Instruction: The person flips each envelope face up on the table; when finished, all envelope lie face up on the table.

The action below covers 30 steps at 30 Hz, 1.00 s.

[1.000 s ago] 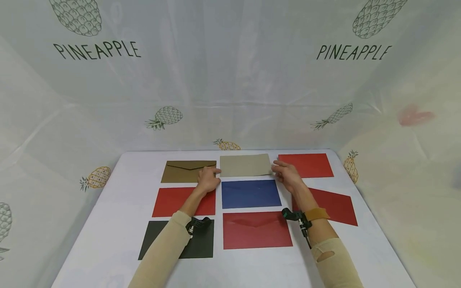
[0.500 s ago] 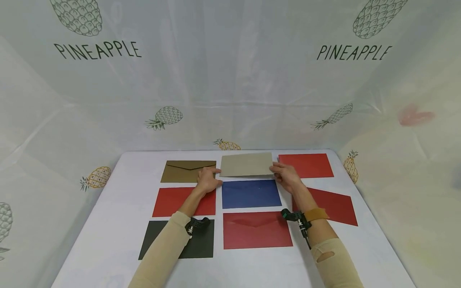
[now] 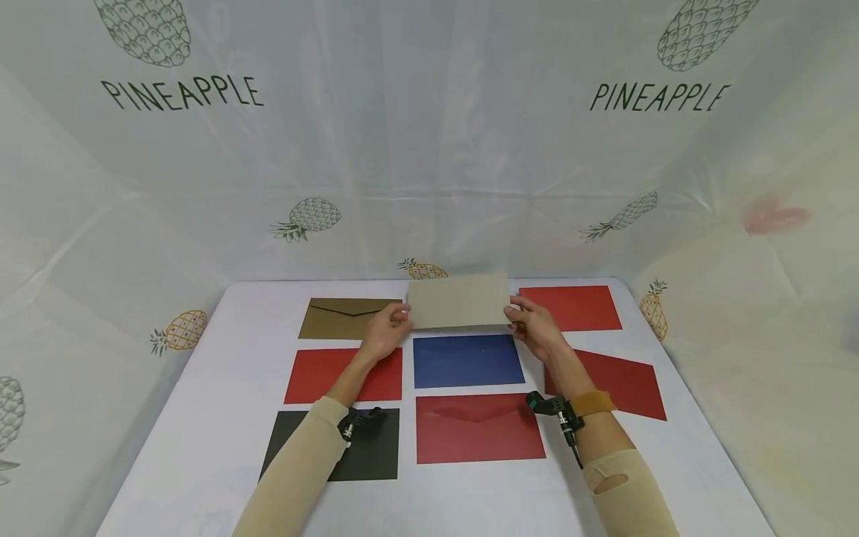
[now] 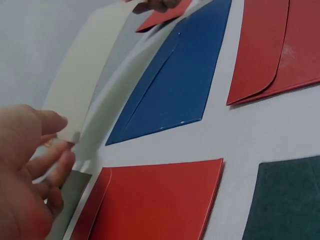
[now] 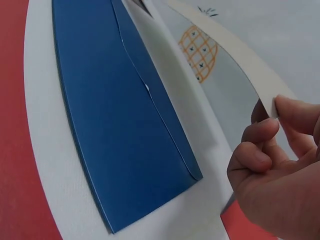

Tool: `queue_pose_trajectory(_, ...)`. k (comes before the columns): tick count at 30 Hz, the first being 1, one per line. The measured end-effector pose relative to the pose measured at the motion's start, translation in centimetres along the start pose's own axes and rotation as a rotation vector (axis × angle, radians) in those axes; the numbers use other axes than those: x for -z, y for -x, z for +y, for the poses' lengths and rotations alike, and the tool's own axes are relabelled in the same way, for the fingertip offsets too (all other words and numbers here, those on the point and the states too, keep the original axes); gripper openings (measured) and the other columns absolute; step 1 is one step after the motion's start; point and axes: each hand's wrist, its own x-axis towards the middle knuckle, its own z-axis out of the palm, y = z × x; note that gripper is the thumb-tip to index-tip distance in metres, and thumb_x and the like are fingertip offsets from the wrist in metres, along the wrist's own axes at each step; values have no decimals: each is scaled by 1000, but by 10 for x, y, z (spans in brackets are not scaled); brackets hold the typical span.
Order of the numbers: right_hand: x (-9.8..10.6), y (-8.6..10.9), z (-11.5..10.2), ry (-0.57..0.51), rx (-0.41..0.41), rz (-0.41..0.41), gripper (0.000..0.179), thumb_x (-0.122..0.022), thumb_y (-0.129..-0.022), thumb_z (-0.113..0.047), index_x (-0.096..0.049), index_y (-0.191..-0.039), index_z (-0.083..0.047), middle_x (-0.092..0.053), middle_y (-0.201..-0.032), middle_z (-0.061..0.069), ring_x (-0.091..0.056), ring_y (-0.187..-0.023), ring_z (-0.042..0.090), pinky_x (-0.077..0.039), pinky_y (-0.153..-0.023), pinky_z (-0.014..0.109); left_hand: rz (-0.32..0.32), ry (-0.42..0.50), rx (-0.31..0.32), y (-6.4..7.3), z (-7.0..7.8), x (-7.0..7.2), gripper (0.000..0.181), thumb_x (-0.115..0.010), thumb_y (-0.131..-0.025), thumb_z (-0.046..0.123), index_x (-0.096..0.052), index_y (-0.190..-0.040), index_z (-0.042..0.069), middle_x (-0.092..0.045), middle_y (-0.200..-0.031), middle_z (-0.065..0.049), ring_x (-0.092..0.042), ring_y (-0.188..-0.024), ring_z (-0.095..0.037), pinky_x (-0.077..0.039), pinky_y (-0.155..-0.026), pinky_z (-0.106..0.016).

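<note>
A plain beige envelope (image 3: 459, 301) is raised off the tabletop at the back middle, its far edge tipped up. My right hand (image 3: 533, 327) pinches its right end between thumb and fingers, which the right wrist view shows closely. At the opposite end, the thumb and fingers of my left hand (image 3: 385, 333) pinch the near left corner. That left hand overlaps a brown envelope (image 3: 329, 321) in the head view. A blue envelope (image 3: 468, 362) lies flat just in front of the raised one.
Red envelopes lie at the back right (image 3: 570, 308), middle right (image 3: 627, 384), middle left (image 3: 318, 373) and front middle (image 3: 479, 429). A dark green envelope (image 3: 365, 455) is partly under my left forearm. A pineapple-printed curtain (image 3: 429, 149) hangs behind the white table (image 3: 181, 418).
The beige envelope has come up off the table, right end first, and tilts more. My left hand has shifted from the brown envelope's edge to the beige one's left corner.
</note>
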Motion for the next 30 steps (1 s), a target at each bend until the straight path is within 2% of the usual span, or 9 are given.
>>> queue_pose_trajectory(3,3,0,0,56,35,9,55,-61,-102,-23,-42,-150,-5,-49,-93,1,-48,-81,20,-36,-65,27,4,47,-41,0,1,4,36,-67,-96,12,-62,-132,10,-68,-115,-13,-67,-102,-27,-53,-80,-36)
queue_pose_trajectory(6,4,2,0,167,79,42,54,-66,-99,-28,-49,-145,-6,-51,-95,0,-47,-83,20,-39,-66,27,28,40,-85,1,1,8,35,-67,-97,13,-62,-132,16,-68,-110,-9,-67,-94,-22,-52,-72,-30)
queue_pose_trajectory(10,2,6,-2,287,135,87,52,-70,-96,-33,-57,-140,-9,-52,-97,0,-44,-81,20,-39,-65,28,51,44,-144,2,3,11,42,-68,-97,15,-57,-136,24,-68,-104,-6,-67,-87,-18,-50,-70,-28)
queue_pose_trajectory(16,0,9,-5,283,199,85,44,-68,-98,-31,-59,-134,-6,-52,-81,4,-47,-68,18,-37,-59,27,44,116,-207,6,6,15,56,-67,-99,20,-43,-149,22,-68,-103,-9,-67,-86,-20,-49,-72,-28)
queue_pose_trajectory(18,-1,10,-5,273,213,79,43,-66,-99,-30,-60,-133,-5,-59,-87,12,-49,-71,22,-36,-58,27,37,139,-212,8,7,17,57,-67,-99,22,-43,-149,18,-68,-105,-10,-66,-86,-21,-48,-72,-27)
queue_pose_trajectory(22,-2,10,-5,263,229,70,42,-61,-102,-31,-59,-134,-3,-65,-112,27,-54,-83,37,-36,-58,28,25,111,-223,12,9,20,40,-69,-97,26,-62,-134,11,-70,-103,-8,-63,-85,-21,-48,-71,-27)
queue_pose_trajectory(25,-3,11,-5,251,232,62,45,-56,-103,-38,-59,-136,-6,-66,-125,22,-58,-94,43,-42,-61,30,8,56,-262,15,10,22,26,-70,-96,26,-73,-118,12,-70,-103,-3,-61,-86,-19,-50,-73,-28)
queue_pose_trajectory(28,-4,11,-5,202,237,21,53,-52,-104,-45,-51,-145,-11,-63,-135,15,-59,-106,43,-47,-68,35,-21,49,-311,18,11,22,20,-72,-95,23,-77,-112,15,-68,-106,1,-61,-86,-17,-51,-74,-30)
queue_pose_trajectory(30,-5,10,-5,158,234,-8,58,-48,-105,-47,-43,-153,-15,-59,-141,14,-58,-112,41,-49,-74,39,-47,46,-341,19,13,20,17,-74,-93,22,-79,-109,17,-67,-105,3,-60,-81,-16,-50,-69,-29)
